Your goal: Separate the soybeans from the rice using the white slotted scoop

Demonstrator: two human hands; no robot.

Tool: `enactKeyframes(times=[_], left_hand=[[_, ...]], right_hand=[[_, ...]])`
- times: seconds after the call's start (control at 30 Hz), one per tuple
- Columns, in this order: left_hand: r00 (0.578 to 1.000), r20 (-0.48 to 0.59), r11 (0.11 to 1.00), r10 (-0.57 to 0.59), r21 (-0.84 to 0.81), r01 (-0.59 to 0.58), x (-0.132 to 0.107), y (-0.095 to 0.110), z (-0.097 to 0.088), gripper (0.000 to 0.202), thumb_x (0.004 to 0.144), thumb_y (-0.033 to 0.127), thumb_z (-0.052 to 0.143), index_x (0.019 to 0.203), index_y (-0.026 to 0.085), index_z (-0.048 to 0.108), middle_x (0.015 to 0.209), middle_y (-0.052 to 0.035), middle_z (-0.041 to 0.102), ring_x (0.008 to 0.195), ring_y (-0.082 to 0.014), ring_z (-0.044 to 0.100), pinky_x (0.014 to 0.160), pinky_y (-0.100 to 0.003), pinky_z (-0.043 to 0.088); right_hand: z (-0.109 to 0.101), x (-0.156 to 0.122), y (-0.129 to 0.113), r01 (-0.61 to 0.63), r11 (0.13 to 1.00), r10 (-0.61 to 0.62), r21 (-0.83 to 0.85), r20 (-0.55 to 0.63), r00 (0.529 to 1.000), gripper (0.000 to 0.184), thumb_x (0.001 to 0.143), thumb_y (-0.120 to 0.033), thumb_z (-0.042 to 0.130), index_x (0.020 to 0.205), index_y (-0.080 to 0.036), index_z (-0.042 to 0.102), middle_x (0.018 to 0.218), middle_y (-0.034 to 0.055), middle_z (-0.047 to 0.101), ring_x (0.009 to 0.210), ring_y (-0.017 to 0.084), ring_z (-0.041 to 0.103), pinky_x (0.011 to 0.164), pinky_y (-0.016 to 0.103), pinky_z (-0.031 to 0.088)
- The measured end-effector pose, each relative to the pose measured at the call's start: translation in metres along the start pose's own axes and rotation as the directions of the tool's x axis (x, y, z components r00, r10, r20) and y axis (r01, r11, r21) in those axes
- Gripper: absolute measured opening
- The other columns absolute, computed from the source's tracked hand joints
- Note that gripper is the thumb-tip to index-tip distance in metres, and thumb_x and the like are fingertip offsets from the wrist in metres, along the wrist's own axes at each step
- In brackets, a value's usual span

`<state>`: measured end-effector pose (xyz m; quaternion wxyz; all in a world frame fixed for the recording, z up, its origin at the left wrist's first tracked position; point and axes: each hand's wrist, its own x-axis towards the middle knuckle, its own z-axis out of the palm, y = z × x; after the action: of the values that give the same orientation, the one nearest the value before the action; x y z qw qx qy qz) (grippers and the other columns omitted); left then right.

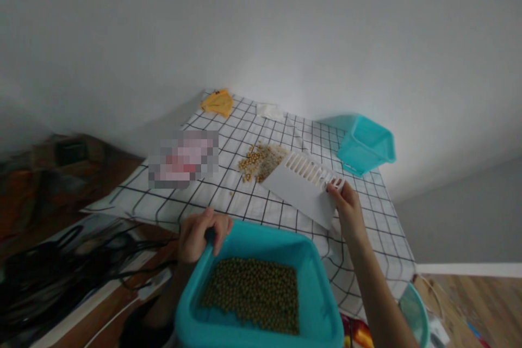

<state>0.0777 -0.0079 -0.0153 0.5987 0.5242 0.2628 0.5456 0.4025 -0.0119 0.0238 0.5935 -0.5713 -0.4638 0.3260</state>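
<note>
My left hand (204, 232) is closed over the left rim of a turquoise plastic bin (277, 236). A small dark object, too unclear to name, shows between its fingers. Inside the bin lies a layer of small round gold-brown beads (255, 291). My right hand (345, 199) grips the right end of a white slotted board (299, 193), which is tilted over the checked tablecloth. The board's left edge touches or hangs just above a spread pile of gold beads (255, 163) and pale, clear-looking grains (272, 159); I cannot tell which.
An open turquoise bin (361, 149) is tipped at the table's right. A yellow item (218, 103) and white packet (269, 111) lie at the back near the wall. A blurred-out pink item (183, 160) is on the left. Dark cables (101, 253) crowd the lower left.
</note>
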Motion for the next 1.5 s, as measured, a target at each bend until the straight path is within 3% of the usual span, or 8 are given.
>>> enactKeyframes(times=[0.17, 0.3, 0.7, 0.9, 1.17, 1.5], left_hand=[[0.995, 0.095, 0.999, 0.037, -0.038, -0.034, 0.004, 0.008, -0.041, 0.068, 0.105, 0.046, 0.034, 0.047, 0.023, 0.06, 0.036, -0.0013, 0.052, 0.038, -0.0168, 0.043, 0.059, -0.039, 0.039], [0.995, 0.092, 0.998, 0.037, -0.056, -0.032, 0.005, 0.011, -0.056, 0.068, 0.105, 0.046, 0.033, 0.048, 0.022, 0.06, 0.035, -0.0013, 0.052, 0.037, -0.0169, 0.044, 0.059, -0.039, 0.038], [0.996, 0.082, 0.998, 0.041, -0.059, -0.037, 0.001, 0.008, -0.052, 0.068, 0.105, 0.046, 0.034, 0.047, 0.022, 0.058, 0.036, -0.001, 0.052, 0.039, -0.016, 0.045, 0.061, -0.04, 0.038], [1.0, -0.028, 0.999, 0.011, -0.048, -0.012, -0.001, 0.011, -0.043, 0.069, 0.104, 0.045, 0.035, 0.042, 0.022, 0.053, 0.033, -0.0006, 0.048, 0.037, -0.0154, 0.042, 0.062, -0.04, 0.038], [0.999, -0.005, 0.995, 0.054, -0.088, -0.054, -0.002, 0.011, -0.042, 0.068, 0.105, 0.044, 0.038, 0.044, 0.021, 0.056, 0.034, -0.001, 0.05, 0.039, -0.0148, 0.043, 0.06, -0.038, 0.038], [1.0, -0.021, 0.995, 0.006, -0.102, -0.008, -0.004, 0.012, -0.042, 0.068, 0.104, 0.045, 0.041, 0.043, 0.021, 0.058, 0.036, -0.0008, 0.051, 0.041, -0.0157, 0.044, 0.065, -0.038, 0.039]], right_hand=[[0.012, 0.002, 0.001, 0.098, 0.993, -0.1, -0.063, -0.033, 0.994, 0.023, 0.087, -0.045, 0.07, 0.092, -0.023, 0.065, 0.083, 0.0008, 0.065, 0.076, 0.019, 0.055, 0.07, 0.03, 0.041], [0.015, 0.003, -0.001, 0.133, 0.986, -0.141, -0.104, -0.078, 0.987, 0.023, 0.088, -0.045, 0.069, 0.091, -0.023, 0.064, 0.082, 0.0004, 0.064, 0.077, 0.019, 0.055, 0.071, 0.03, 0.04], [0.021, -0.007, -0.008, 0.17, 0.968, -0.184, -0.182, -0.06, 0.981, 0.021, 0.092, -0.044, 0.066, 0.097, -0.023, 0.066, 0.082, 0.0006, 0.065, 0.076, 0.019, 0.056, 0.072, 0.031, 0.041], [0.025, -0.007, -0.008, 0.169, 0.967, -0.188, -0.189, -0.088, 0.978, 0.021, 0.09, -0.044, 0.068, 0.093, -0.023, 0.065, 0.077, -0.0003, 0.062, 0.074, 0.02, 0.056, 0.072, 0.032, 0.041], [0.034, -0.011, -0.009, 0.173, 0.96, -0.192, -0.223, -0.069, 0.979, 0.021, 0.093, -0.042, 0.063, 0.092, -0.022, 0.061, 0.081, 0.0004, 0.062, 0.074, 0.018, 0.054, 0.071, 0.031, 0.041], [0.038, -0.009, -0.006, 0.197, 0.946, -0.222, -0.258, -0.071, 0.973, 0.022, 0.093, -0.042, 0.063, 0.09, -0.021, 0.06, 0.078, 0.0001, 0.059, 0.069, 0.017, 0.05, 0.067, 0.031, 0.038]])
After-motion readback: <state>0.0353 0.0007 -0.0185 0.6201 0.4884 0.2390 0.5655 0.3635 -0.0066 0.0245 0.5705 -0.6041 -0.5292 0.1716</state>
